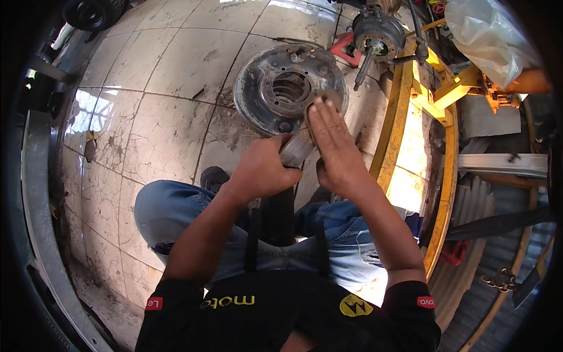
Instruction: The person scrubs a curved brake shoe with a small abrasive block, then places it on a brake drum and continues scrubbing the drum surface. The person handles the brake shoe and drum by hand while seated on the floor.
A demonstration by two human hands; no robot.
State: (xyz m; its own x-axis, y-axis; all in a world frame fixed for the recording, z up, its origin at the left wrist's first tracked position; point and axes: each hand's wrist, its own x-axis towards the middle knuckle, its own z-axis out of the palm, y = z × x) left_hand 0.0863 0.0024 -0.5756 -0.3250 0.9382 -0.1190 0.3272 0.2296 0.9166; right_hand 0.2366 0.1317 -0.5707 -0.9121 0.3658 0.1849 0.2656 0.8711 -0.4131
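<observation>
In my left hand, fingers wrapped round it, is a curved grey metal brake shoe. My right hand lies along its far end, fingers straight and pressed together. Beneath those fingers, a brown piece of sandpaper juts out past the fingertips against the shoe. Both hands meet in front of my knees. Just beyond them a round, dark metal brake drum with a central opening and bolt holes lies on the floor, partly covered by my right hand and the shoe.
A yellow metal frame stands close on my right. Beyond the drum are a hub with a shaft and a red stand. Clear plastic sheeting hangs at the far right. A metal rail runs along the left, beside cracked tiles.
</observation>
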